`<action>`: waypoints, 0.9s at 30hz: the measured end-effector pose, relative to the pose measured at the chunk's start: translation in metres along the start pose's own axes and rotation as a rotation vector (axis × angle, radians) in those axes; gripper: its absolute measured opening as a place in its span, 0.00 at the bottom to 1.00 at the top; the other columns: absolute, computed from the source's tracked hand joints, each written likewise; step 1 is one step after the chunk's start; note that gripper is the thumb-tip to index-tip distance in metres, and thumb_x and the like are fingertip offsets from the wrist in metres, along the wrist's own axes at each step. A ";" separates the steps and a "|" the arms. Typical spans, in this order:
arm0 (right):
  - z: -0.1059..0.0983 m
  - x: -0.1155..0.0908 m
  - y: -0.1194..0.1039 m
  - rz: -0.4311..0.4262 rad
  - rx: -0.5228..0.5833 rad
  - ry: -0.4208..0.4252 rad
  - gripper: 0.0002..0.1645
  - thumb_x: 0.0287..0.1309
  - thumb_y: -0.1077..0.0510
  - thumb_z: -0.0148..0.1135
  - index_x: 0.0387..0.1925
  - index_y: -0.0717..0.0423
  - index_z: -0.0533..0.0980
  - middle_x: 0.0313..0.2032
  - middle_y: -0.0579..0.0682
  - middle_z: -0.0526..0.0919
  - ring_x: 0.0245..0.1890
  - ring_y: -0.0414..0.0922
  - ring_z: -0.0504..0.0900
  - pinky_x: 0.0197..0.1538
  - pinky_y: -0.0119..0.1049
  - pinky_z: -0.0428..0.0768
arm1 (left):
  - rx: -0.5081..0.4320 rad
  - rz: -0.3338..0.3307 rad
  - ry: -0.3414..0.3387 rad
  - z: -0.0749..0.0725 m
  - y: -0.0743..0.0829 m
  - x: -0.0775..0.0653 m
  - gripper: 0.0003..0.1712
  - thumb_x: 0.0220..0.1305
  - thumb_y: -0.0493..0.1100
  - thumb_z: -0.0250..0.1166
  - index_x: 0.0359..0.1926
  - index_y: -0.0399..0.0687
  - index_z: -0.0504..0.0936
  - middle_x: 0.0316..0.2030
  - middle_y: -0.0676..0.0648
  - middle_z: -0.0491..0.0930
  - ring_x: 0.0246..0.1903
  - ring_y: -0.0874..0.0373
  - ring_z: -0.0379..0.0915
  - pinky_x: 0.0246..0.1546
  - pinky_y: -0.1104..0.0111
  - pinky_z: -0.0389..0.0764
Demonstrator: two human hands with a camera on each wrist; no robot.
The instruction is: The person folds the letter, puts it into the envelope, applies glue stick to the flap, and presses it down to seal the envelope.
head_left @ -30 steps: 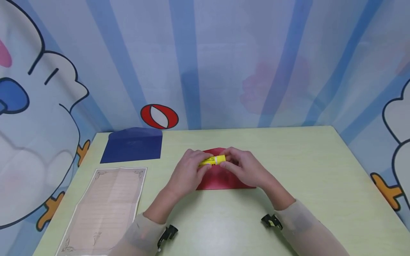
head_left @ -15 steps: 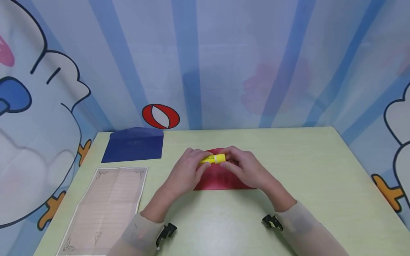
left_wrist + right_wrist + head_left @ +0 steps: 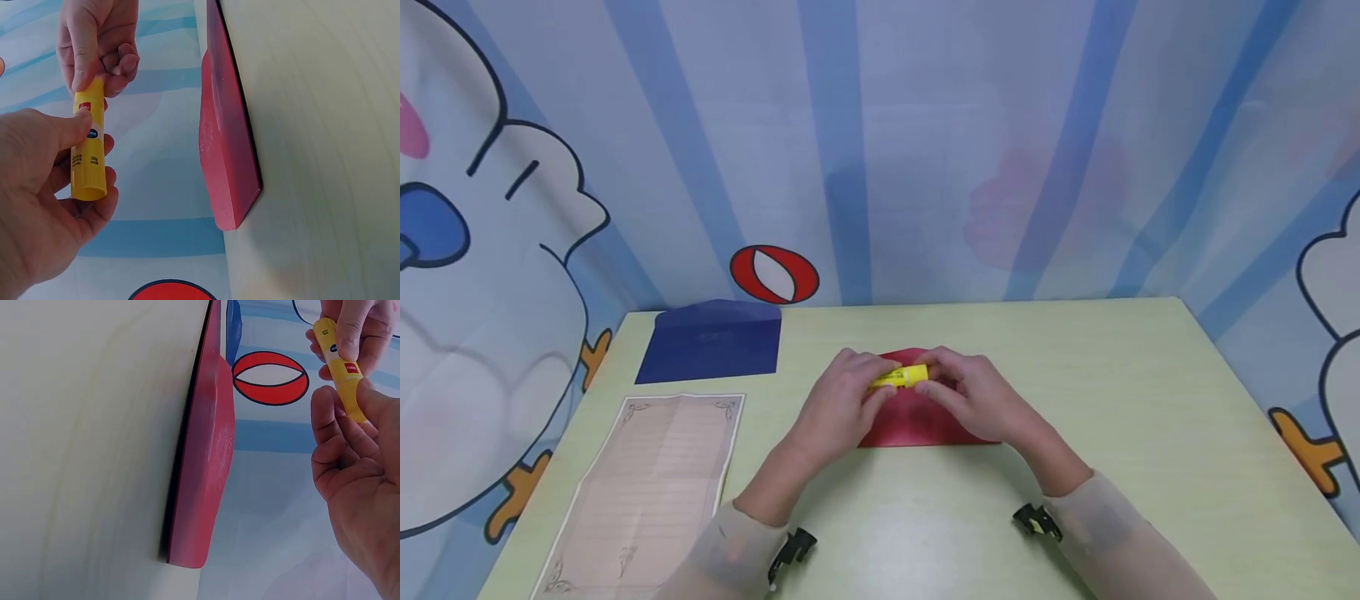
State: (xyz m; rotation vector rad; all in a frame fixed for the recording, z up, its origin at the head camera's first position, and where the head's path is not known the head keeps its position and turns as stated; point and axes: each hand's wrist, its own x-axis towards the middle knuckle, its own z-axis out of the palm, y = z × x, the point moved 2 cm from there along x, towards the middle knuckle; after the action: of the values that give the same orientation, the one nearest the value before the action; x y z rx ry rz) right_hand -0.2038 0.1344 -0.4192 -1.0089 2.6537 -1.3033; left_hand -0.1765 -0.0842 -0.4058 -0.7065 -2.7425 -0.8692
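Note:
A yellow glue stick [image 3: 89, 150] with a white band and a red label is held between both hands, above a red envelope [image 3: 925, 423] on the table. My left hand [image 3: 835, 407] grips the glue stick's body, thumb on one side and fingers curled behind it. At the other end, my right hand [image 3: 976, 394] pinches the yellow cap with thumb and fingertips. In the right wrist view the red envelope [image 3: 203, 462] lies with its flap lifted from the table, shiny streaks showing along the flap.
At the back left of the table [image 3: 1112, 375] lies a dark blue envelope [image 3: 715, 343]. In front of it is a lined letter sheet [image 3: 647, 492] with a decorated border, partly under the left sleeve. A cartoon-printed blue curtain [image 3: 917, 150] stands behind the table.

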 end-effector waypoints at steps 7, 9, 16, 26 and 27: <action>0.002 0.000 0.001 0.021 0.033 0.010 0.15 0.72 0.54 0.69 0.55 0.53 0.80 0.37 0.51 0.88 0.28 0.42 0.78 0.32 0.35 0.79 | 0.063 0.029 0.019 0.000 0.002 0.000 0.25 0.66 0.42 0.77 0.62 0.47 0.86 0.54 0.49 0.87 0.50 0.54 0.75 0.50 0.63 0.84; 0.002 0.000 0.001 0.036 0.056 0.012 0.14 0.72 0.55 0.69 0.55 0.53 0.80 0.38 0.51 0.88 0.29 0.43 0.78 0.33 0.35 0.80 | 0.080 0.036 0.024 0.001 0.002 0.000 0.25 0.65 0.42 0.78 0.63 0.48 0.86 0.54 0.49 0.87 0.50 0.54 0.75 0.50 0.63 0.84; 0.005 -0.001 0.002 0.121 0.152 -0.013 0.11 0.74 0.57 0.66 0.53 0.53 0.80 0.34 0.51 0.86 0.30 0.54 0.82 0.35 0.35 0.80 | 0.151 0.074 0.048 0.002 0.003 -0.002 0.25 0.65 0.42 0.78 0.62 0.48 0.86 0.53 0.50 0.87 0.49 0.54 0.75 0.50 0.64 0.83; 0.004 0.002 0.000 0.174 0.272 0.037 0.17 0.75 0.55 0.67 0.58 0.58 0.78 0.38 0.57 0.88 0.35 0.55 0.85 0.43 0.44 0.87 | 0.055 -0.026 0.052 0.001 0.003 -0.001 0.25 0.67 0.45 0.77 0.64 0.51 0.85 0.52 0.51 0.86 0.51 0.56 0.75 0.50 0.65 0.84; 0.004 0.002 -0.001 0.175 0.292 0.050 0.19 0.74 0.55 0.68 0.59 0.59 0.77 0.40 0.57 0.88 0.37 0.55 0.86 0.45 0.44 0.88 | 0.010 -0.058 0.059 0.001 0.002 -0.001 0.25 0.68 0.45 0.76 0.64 0.51 0.85 0.52 0.51 0.86 0.51 0.56 0.75 0.49 0.65 0.85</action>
State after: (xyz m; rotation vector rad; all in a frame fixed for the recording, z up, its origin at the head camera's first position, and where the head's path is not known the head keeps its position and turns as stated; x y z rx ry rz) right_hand -0.2040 0.1304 -0.4206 -0.6991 2.4199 -1.6290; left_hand -0.1747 -0.0820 -0.4056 -0.5925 -2.7255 -0.8729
